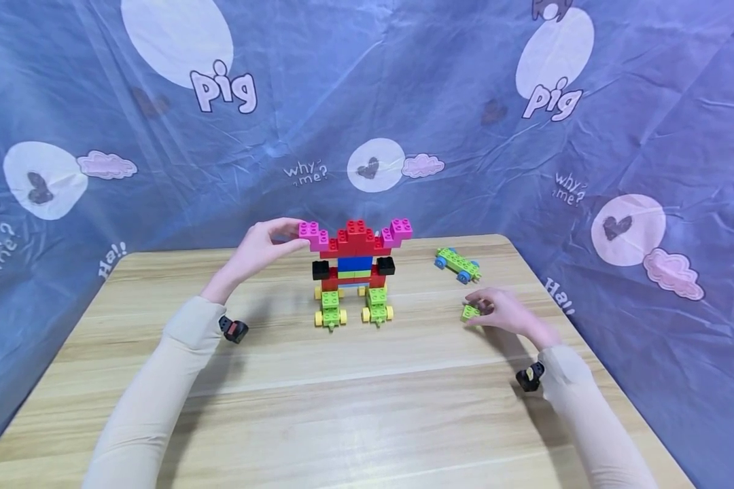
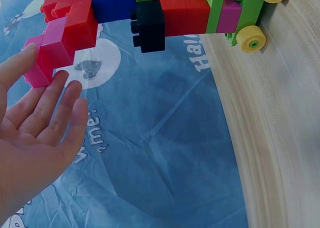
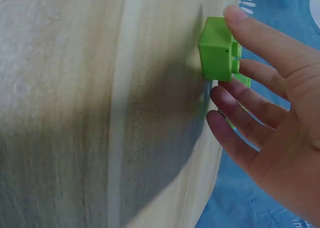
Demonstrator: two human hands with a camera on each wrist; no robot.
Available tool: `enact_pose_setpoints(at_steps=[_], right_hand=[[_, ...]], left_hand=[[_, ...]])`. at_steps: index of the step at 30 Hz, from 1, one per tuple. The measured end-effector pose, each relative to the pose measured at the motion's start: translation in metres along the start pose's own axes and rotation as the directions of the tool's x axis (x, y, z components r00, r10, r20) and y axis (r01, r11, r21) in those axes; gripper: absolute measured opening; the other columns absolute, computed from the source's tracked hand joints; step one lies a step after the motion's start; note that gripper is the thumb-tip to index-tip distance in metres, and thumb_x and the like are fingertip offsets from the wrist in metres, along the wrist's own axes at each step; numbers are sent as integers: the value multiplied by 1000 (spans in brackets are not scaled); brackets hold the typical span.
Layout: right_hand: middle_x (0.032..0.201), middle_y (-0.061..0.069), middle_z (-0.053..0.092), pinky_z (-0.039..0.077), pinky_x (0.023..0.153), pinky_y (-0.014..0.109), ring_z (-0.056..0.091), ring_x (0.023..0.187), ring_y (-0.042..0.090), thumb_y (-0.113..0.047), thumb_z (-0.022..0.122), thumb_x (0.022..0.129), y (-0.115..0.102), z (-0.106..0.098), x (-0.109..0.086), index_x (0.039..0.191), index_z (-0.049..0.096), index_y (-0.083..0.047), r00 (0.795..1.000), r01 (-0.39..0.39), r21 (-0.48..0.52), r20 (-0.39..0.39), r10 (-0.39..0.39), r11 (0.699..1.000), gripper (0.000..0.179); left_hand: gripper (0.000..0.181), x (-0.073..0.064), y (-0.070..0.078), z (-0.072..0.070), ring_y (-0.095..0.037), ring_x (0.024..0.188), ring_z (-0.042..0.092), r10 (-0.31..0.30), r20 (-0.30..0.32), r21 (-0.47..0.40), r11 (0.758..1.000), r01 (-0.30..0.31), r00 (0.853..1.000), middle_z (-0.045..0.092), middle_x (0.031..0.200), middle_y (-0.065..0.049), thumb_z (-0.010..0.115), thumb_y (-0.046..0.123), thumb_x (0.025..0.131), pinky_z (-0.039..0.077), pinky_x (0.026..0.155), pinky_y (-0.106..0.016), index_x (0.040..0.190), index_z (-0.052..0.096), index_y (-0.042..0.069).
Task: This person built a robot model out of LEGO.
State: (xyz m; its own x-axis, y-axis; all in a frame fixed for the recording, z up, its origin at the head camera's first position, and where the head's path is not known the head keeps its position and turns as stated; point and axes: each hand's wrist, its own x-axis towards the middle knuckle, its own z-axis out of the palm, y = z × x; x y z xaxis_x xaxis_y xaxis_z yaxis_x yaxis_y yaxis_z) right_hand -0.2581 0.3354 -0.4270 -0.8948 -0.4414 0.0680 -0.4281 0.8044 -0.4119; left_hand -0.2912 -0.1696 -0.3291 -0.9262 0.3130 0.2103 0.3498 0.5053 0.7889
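A robot-like figure of toy building bricks (image 1: 355, 239) stands upright mid-table, with red, blue, black and pink bricks above two green wheeled bases with yellow wheels. My left hand (image 1: 266, 241) pinches the pink brick (image 2: 37, 70) at the figure's left upper end, thumb on one face and fingers at the other side. Toward the table's right side, my right hand (image 1: 501, 311) holds a small green brick (image 3: 216, 50) between thumb and index finger, low at the tabletop. The other fingers of that hand are loosely bent beside the brick.
Behind my right hand, a green wheeled base (image 1: 459, 263) with blue wheels lies on the wooden table (image 1: 367, 407). A blue printed cloth (image 1: 318, 122) hangs along the table's back and sides. Each wrist carries a small black camera.
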Motion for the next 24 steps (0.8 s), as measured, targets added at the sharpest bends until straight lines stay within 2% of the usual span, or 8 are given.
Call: enact_pose_setpoints(at_steps=[5, 13, 19, 24], right_hand=[[85, 3, 65, 52, 75, 30, 57, 78, 10, -24, 86, 73, 1, 2, -2, 117, 67, 5, 1000, 17, -27, 20, -17, 999, 56], [84, 3, 66, 50, 69, 25, 56, 75, 10, -20, 85, 75, 0, 2, -2, 110, 69, 4, 999, 51, -21, -8, -51, 998, 45], [83, 7, 66, 60, 74, 34, 58, 74, 14, -13, 82, 78, -3, 0, 4, 109, 69, 8, 994, 105, 13, -32, -105, 994, 40], [92, 13, 70, 61, 79, 42, 64, 82, 21, -13, 78, 82, -10, -8, 16, 112, 67, 9, 994, 111, 42, -12, -111, 993, 39]], left_hand=[[45, 0, 0, 1, -30, 114, 65, 6, 4, 4, 1000, -6, 1000, 70, 122, -15, 72, 29, 91, 53, 99, -48, 130, 62, 10], [46, 1, -1, 0, -30, 115, 65, 6, -4, 0, 1000, -6, 1000, 70, 122, -15, 73, 31, 91, 53, 99, -47, 130, 63, 10], [45, 1, 0, -1, -30, 112, 66, 20, -6, 0, 1000, -20, 1000, 71, 121, -15, 73, 30, 91, 53, 98, -47, 129, 63, 9], [44, 1, 0, -1, -30, 112, 66, 20, -6, -4, 1000, -20, 1000, 71, 121, -15, 72, 28, 91, 53, 98, -47, 129, 63, 9]])
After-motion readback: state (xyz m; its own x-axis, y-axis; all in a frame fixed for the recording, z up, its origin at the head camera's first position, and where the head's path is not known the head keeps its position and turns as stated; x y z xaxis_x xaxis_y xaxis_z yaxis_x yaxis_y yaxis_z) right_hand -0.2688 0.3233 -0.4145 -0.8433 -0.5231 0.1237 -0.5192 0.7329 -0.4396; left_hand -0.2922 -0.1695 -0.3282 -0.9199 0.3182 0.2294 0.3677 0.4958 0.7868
